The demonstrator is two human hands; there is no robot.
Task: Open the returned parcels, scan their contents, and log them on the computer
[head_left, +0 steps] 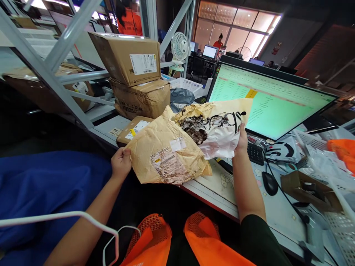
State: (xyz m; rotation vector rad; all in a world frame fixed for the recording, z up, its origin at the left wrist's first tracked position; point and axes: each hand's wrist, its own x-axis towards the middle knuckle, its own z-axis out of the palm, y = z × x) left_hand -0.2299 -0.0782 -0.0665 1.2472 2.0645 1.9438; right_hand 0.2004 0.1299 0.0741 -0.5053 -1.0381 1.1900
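My left hand [121,162] is closed on the left corner of a crumpled tan padded mailer [144,153], which carries a stained shipping label and a small white slip. My right hand [242,139] grips the right edge of a pale plastic bag [222,123] printed with black lettering. A dark brown, torn-looking patch lies where bag and mailer meet; I cannot tell whether the two are joined. Both are held up over the desk edge, in front of the monitor [266,92].
Cardboard boxes [138,98] are stacked at the left against a metal frame [66,44]. Behind them stands a small fan [179,46]. A mouse [270,183], an open carton [310,190] and plastic bags lie at the right. People in orange are in the background.
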